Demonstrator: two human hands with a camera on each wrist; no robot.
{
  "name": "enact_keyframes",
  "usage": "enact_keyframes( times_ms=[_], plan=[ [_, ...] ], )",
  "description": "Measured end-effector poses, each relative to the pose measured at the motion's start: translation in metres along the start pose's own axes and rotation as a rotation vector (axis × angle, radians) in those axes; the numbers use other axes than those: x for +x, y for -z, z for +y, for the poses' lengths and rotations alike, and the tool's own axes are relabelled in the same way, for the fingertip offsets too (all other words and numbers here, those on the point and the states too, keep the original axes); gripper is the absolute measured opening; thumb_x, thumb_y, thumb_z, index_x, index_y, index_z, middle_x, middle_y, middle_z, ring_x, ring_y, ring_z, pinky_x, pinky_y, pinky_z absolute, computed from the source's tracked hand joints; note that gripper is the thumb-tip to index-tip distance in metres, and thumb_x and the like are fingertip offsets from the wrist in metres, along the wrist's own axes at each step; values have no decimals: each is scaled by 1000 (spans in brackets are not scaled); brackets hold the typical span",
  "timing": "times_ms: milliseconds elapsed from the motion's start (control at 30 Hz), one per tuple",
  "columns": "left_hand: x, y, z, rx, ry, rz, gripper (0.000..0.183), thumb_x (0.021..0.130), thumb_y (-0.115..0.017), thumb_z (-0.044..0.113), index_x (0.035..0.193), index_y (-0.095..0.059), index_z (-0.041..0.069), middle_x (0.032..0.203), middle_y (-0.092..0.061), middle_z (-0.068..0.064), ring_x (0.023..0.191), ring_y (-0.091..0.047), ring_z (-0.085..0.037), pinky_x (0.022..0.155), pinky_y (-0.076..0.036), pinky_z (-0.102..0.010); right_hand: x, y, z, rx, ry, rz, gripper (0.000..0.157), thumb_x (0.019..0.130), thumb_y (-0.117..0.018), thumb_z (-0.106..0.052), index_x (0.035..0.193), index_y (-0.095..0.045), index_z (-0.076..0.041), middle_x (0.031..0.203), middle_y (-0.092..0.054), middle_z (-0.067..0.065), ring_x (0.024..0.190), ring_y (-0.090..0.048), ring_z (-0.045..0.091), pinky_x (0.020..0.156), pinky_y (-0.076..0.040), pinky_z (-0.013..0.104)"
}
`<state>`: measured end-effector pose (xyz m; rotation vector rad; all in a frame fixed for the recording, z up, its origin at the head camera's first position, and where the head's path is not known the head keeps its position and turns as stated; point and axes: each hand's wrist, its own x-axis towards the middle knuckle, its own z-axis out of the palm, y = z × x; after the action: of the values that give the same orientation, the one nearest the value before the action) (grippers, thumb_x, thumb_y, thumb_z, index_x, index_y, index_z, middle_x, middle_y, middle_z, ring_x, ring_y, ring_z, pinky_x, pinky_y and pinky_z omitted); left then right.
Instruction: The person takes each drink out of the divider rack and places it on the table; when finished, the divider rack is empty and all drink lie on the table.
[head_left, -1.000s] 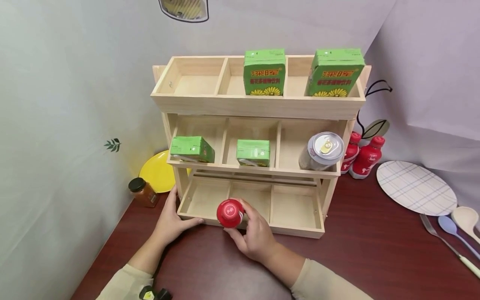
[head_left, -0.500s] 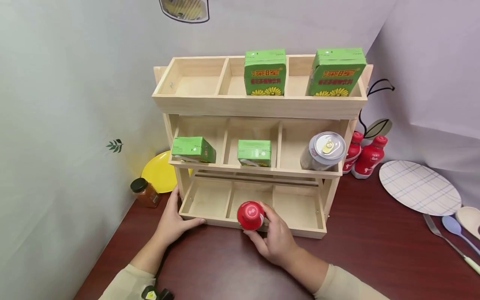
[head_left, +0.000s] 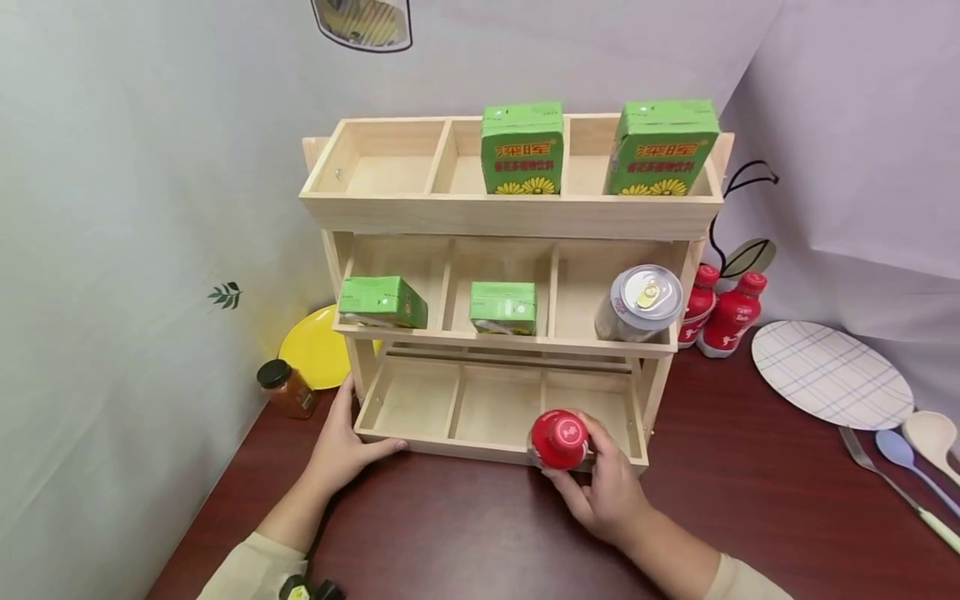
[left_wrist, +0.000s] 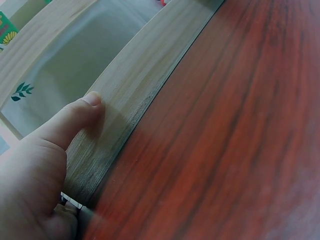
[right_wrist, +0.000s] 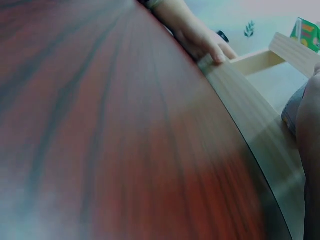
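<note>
A three-tier wooden shelf (head_left: 517,221) stands on the table, each tier split into three compartments. My right hand (head_left: 611,487) grips a small red bottle (head_left: 551,440), its cap tilted toward me, over the front board of the bottom tier near the divider of the right compartment. In the right wrist view only the bottle's clear lower end (right_wrist: 291,112) shows beside the fingers. My left hand (head_left: 341,442) holds the bottom tier's left front corner, thumb along the front board (left_wrist: 125,85) and fingers round the side.
Green drink cartons (head_left: 522,150) stand on the top and middle tiers, and a silver can (head_left: 637,304) at middle right. Two red bottles (head_left: 731,317), a checked plate (head_left: 832,375), a fork (head_left: 881,475) and spoons lie rightward. A jar (head_left: 285,390) and yellow plate (head_left: 318,346) stand left.
My right hand has carried the red bottle rightward along the bottom tier's front, from near the left divider to near the right one. The left hand stays on the shelf corner.
</note>
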<state>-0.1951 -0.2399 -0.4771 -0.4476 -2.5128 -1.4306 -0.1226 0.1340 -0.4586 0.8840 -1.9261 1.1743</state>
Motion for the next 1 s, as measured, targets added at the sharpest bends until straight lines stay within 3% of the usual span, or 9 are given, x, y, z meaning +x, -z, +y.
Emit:
enact_keyframes(
  times_ms=[200, 300, 600, 733, 1000],
  plan=[
    [-3, 4, 26, -19, -19, -1, 122, 59, -95, 23, 154, -19, 16, 142, -41, -12, 122, -44, -28, 96, -35, -25, -3, 13, 1, 22, 53, 51, 63, 87, -74, -23, 122, -46, 21, 112, -61, 19, 106, -59, 20, 99, -39, 24],
    [-3, 5, 31, -15, -15, -7, 122, 60, -95, 21, 154, -19, 14, 142, -40, -15, 122, -44, -31, 96, -36, -26, -4, 18, 1, 4, 69, 74, 64, 88, -72, -25, 120, -45, 23, 112, -61, 20, 107, -58, 18, 100, -39, 23],
    [-1, 1, 15, -39, -24, -9, 124, 58, -95, 22, 155, -18, 20, 141, -41, -11, 121, -45, -26, 96, -37, -35, 1, 33, -10, 12, 85, 105, 65, 90, -69, -22, 121, -39, 27, 113, -59, 24, 111, -57, 15, 99, -39, 22],
    [1, -1, -5, -25, -7, -3, 127, 56, -96, 27, 154, -16, 30, 142, -40, 0, 122, -43, -17, 97, -36, -31, 3, 40, -15, 40, 67, 113, 65, 91, -69, -19, 122, -37, 28, 115, -58, 24, 110, -57, 13, 97, -41, 20],
    [1, -1, -9, -22, -13, -3, 126, 56, -96, 29, 154, -16, 33, 143, -39, 1, 123, -43, -18, 97, -35, -28, -8, 52, -5, -37, 126, 185, 70, 91, -68, -23, 121, -32, 31, 115, -55, 31, 114, -55, 15, 98, -40, 20]
  ],
)
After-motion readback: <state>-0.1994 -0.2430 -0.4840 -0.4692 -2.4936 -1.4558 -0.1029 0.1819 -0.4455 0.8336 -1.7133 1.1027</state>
